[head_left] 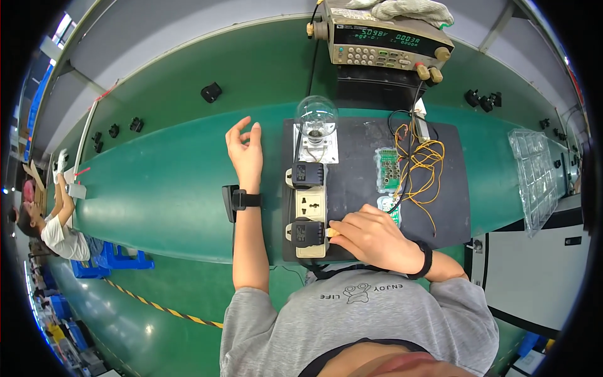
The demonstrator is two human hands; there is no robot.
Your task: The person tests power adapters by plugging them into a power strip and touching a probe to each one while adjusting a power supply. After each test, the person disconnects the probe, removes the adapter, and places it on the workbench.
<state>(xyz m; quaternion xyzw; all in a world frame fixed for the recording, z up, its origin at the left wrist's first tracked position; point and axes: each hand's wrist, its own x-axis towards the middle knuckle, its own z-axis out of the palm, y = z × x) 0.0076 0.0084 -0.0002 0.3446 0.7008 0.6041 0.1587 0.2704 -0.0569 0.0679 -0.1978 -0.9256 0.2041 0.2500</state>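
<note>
My right hand (380, 240) pinches a small yellow connector (331, 232) against the side of a black power adapter (306, 234). That adapter sits at the near end of a cream power strip (309, 206). Another black adapter (308, 174) is plugged in at the strip's far end, with a bare socket between the two. A thin black cable passes down towards my right hand, and its end is hidden there. My left hand (244, 151) is raised left of the strip, fingers apart and loosely bent, holding nothing.
A glass bulb (316, 118) stands beyond the strip on a dark mat (358, 135). Green circuit boards (389, 169) and tangled yellow wires (430, 160) lie to the right. A bench power supply (386, 44) is at the back. Clear plastic trays (532, 179) lie far right; a co-worker (63, 232) is far left.
</note>
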